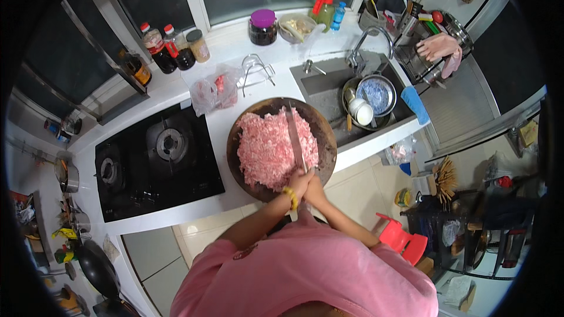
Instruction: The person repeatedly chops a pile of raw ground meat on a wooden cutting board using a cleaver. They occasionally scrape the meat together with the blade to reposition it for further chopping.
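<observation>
A broad layer of minced raw meat (269,149) covers much of a round wooden chopping board (327,141). Across the right part of the meat lies the long blade of a kitchen knife (294,136), pointing away from me. Its handle is hidden by my hands, which are together at the board's near edge. My left hand (300,183), below a yellow bead bracelet (290,198), is closed around the handle. Pressed against it, my right hand (314,190) also grips the knife at the handle.
Left of the board is a black gas hob (145,189). A plastic bag with raw meat (216,90) and a wire rack (257,70) sit behind. Right is a sink (319,92) holding bowls (363,112). Sauce bottles (158,48) line the back; a red plastic chair (403,237) stands below.
</observation>
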`<state>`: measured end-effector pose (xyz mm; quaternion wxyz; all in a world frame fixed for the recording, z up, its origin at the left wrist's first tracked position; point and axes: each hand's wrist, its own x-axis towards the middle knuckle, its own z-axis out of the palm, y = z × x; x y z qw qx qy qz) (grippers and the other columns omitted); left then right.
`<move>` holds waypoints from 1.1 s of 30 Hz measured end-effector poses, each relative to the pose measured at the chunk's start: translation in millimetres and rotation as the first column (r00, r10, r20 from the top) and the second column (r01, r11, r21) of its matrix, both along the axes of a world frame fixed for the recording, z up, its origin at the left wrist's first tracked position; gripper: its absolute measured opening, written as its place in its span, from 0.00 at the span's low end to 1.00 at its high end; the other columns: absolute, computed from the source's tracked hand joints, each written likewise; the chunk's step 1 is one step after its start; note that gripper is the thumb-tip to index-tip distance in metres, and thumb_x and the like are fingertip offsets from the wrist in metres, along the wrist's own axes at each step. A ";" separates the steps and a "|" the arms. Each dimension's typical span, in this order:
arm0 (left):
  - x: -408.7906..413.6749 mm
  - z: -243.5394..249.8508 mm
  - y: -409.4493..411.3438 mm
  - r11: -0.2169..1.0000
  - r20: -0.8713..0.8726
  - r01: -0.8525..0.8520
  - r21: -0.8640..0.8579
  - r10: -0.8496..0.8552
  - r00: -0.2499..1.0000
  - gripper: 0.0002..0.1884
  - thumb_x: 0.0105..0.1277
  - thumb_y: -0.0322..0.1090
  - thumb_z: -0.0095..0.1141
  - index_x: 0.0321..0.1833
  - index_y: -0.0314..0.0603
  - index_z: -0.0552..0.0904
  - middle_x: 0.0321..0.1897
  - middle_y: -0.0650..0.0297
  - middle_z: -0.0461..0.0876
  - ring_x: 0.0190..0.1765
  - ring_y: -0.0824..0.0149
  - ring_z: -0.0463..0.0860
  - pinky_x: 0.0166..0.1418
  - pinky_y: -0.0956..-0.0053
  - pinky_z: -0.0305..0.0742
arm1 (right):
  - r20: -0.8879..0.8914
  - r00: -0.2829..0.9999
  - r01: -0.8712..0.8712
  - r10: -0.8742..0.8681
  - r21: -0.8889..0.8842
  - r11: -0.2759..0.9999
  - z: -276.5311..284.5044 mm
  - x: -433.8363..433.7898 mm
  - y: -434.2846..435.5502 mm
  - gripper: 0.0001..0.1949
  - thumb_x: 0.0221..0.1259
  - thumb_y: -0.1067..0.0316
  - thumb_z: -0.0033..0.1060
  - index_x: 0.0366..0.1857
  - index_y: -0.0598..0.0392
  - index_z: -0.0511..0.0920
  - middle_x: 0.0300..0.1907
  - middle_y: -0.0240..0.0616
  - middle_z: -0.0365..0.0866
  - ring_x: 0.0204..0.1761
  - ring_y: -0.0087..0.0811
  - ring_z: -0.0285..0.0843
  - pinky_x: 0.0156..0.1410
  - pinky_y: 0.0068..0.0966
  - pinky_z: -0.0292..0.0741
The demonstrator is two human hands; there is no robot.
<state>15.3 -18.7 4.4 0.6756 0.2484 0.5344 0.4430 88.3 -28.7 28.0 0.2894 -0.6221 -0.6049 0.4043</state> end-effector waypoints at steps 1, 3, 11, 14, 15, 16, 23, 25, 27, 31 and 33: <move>4.0 -14.8 8.0 0.998 0.075 0.017 -0.065 -0.012 0.997 0.15 0.65 0.44 0.57 0.30 0.37 0.79 0.25 0.65 0.79 0.30 0.71 0.77 0.40 0.74 0.72 | 0.015 0.997 -0.068 0.071 -0.150 0.986 5.9 6.7 4.5 0.15 0.67 0.59 0.47 0.46 0.59 0.77 0.34 0.56 0.81 0.38 0.56 0.80 0.38 0.42 0.74; 1.2 20.2 5.6 0.996 0.028 0.055 0.071 -0.057 0.998 0.15 0.65 0.44 0.57 0.32 0.36 0.79 0.25 0.64 0.79 0.31 0.70 0.77 0.41 0.74 0.72 | 0.068 0.997 -0.028 0.027 0.015 0.999 39.8 5.3 2.9 0.15 0.65 0.59 0.49 0.43 0.60 0.77 0.33 0.57 0.80 0.36 0.55 0.80 0.38 0.41 0.74; 7.3 6.0 7.5 0.989 -0.013 0.147 0.015 -0.147 0.989 0.11 0.68 0.38 0.54 0.28 0.43 0.74 0.22 0.69 0.73 0.27 0.74 0.72 0.35 0.77 0.69 | -0.029 0.998 0.042 -0.047 -0.168 0.985 42.5 11.4 -1.7 0.13 0.62 0.62 0.50 0.37 0.63 0.78 0.30 0.55 0.80 0.35 0.54 0.80 0.37 0.42 0.73; 9.0 14.8 -12.4 0.882 -0.086 0.043 0.469 -0.003 0.996 0.13 0.69 0.41 0.53 0.28 0.42 0.75 0.22 0.69 0.74 0.28 0.76 0.72 0.35 0.78 0.69 | -0.088 0.978 0.203 -0.190 0.168 0.965 40.4 -5.4 -19.1 0.13 0.59 0.64 0.52 0.35 0.66 0.77 0.29 0.55 0.80 0.34 0.52 0.81 0.37 0.41 0.73; 9.1 -2.5 -12.0 0.944 -0.102 0.102 0.315 -0.073 0.992 0.13 0.69 0.41 0.53 0.28 0.42 0.74 0.23 0.70 0.74 0.28 0.76 0.72 0.35 0.78 0.69 | -0.085 0.987 0.149 -0.139 0.139 0.979 9.4 -0.3 -20.0 0.13 0.60 0.64 0.51 0.38 0.65 0.77 0.27 0.54 0.80 0.33 0.48 0.81 0.37 0.40 0.73; 10.0 -33.7 -5.8 0.975 -0.098 0.161 0.152 -0.147 0.984 0.13 0.69 0.41 0.53 0.28 0.43 0.74 0.23 0.71 0.73 0.28 0.76 0.71 0.35 0.78 0.69 | -0.075 0.993 0.097 -0.089 0.109 0.989 -28.1 9.1 -16.3 0.14 0.61 0.63 0.51 0.41 0.65 0.76 0.26 0.53 0.80 0.32 0.45 0.81 0.37 0.39 0.74; 16.9 10.0 -16.4 0.879 -0.100 0.058 0.473 -0.012 0.995 0.14 0.68 0.43 0.54 0.28 0.44 0.72 0.23 0.74 0.71 0.27 0.81 0.65 0.30 0.81 0.61 | -0.124 0.968 0.233 -0.217 0.127 0.964 27.6 2.0 -25.4 0.14 0.62 0.60 0.51 0.42 0.59 0.78 0.30 0.57 0.80 0.39 0.57 0.79 0.39 0.44 0.74; 9.9 -48.0 -16.7 0.940 -0.203 0.332 0.074 -0.312 0.928 0.14 0.69 0.43 0.53 0.28 0.43 0.73 0.21 0.72 0.71 0.24 0.79 0.67 0.29 0.80 0.64 | 0.137 0.985 0.078 -0.102 0.170 0.982 -41.7 15.0 -26.8 0.13 0.65 0.61 0.49 0.34 0.61 0.77 0.26 0.48 0.80 0.27 0.41 0.80 0.31 0.34 0.73; 12.4 -11.7 -6.3 0.966 -0.082 0.258 -0.022 -0.259 0.962 0.19 0.65 0.45 0.56 0.25 0.36 0.74 0.20 0.60 0.77 0.25 0.69 0.77 0.26 0.71 0.72 | -0.053 0.987 0.138 -0.150 -0.180 0.974 -18.5 21.2 -23.3 0.13 0.66 0.61 0.49 0.34 0.61 0.77 0.24 0.47 0.79 0.21 0.38 0.79 0.23 0.31 0.70; 29.1 34.9 -4.6 0.895 -0.116 0.441 -0.069 -0.447 0.887 0.22 0.65 0.51 0.55 0.32 0.32 0.73 0.22 0.57 0.77 0.21 0.69 0.79 0.15 0.72 0.72 | -0.556 0.717 0.154 -0.422 -0.463 0.873 23.3 42.4 -28.4 0.12 0.68 0.62 0.49 0.28 0.56 0.75 0.19 0.34 0.75 0.12 0.21 0.67 0.13 0.20 0.59; 37.2 46.0 -20.8 0.853 -0.309 0.520 0.039 -0.484 0.818 0.34 0.60 0.55 0.58 0.49 0.23 0.66 0.33 0.46 0.78 0.28 0.59 0.83 0.24 0.70 0.79 | -0.627 0.606 0.176 -0.489 -0.494 0.852 27.1 48.7 -46.5 0.13 0.70 0.52 0.46 0.37 0.50 0.72 0.20 0.29 0.72 0.12 0.20 0.63 0.13 0.18 0.56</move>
